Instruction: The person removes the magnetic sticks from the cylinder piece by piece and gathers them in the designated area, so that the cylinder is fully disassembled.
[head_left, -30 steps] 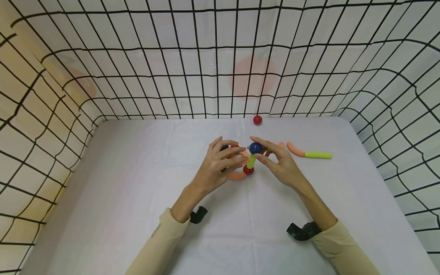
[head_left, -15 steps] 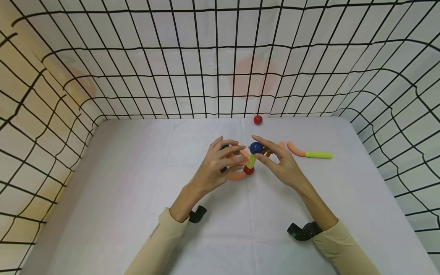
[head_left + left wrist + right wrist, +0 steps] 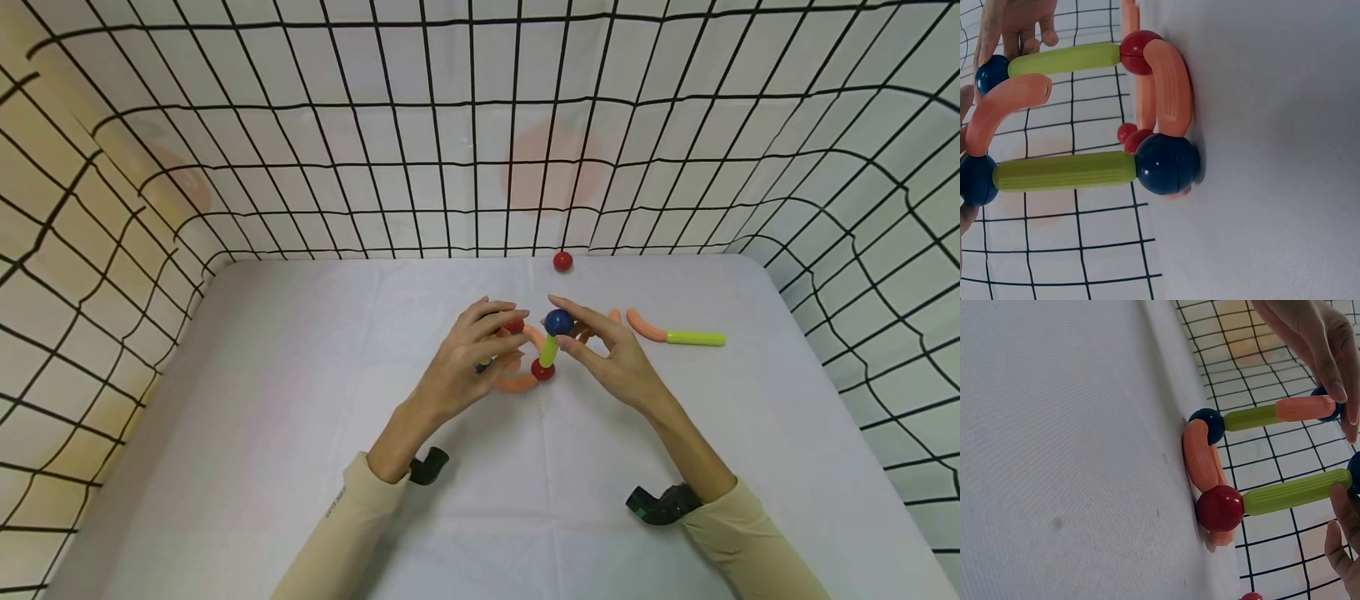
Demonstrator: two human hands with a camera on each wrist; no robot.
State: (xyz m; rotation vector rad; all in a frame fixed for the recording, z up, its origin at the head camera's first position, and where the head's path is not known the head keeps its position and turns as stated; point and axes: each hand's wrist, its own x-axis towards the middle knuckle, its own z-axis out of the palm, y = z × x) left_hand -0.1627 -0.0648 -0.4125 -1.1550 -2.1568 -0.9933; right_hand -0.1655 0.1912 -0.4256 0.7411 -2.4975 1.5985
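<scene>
A frame of ribbed rods and balls stands on the white table. Its base has curved orange rods (image 3: 1171,94), a red ball (image 3: 1220,508) and a blue ball (image 3: 1167,164). Two green rods (image 3: 1066,170) rise from the base, each topped by a blue ball. My left hand (image 3: 461,358) pinches one top blue ball (image 3: 977,180), mostly hidden by my fingers in the head view. From that ball a curved orange rod (image 3: 1304,408) reaches out, its far end free. My right hand (image 3: 611,354) holds the other top blue ball (image 3: 558,322) between thumb and fingers.
Beyond the frame lies a loose red ball (image 3: 562,262). To the right are a curved orange rod (image 3: 647,327) end to end with a green rod (image 3: 696,339), and part of another orange piece (image 3: 615,317). Black mesh (image 3: 472,133) walls the back and sides of the table.
My left hand's fingers have shifted slightly left, so more of a red ball and a curved orange rod shows beside them. My right hand has stayed on its blue ball.
</scene>
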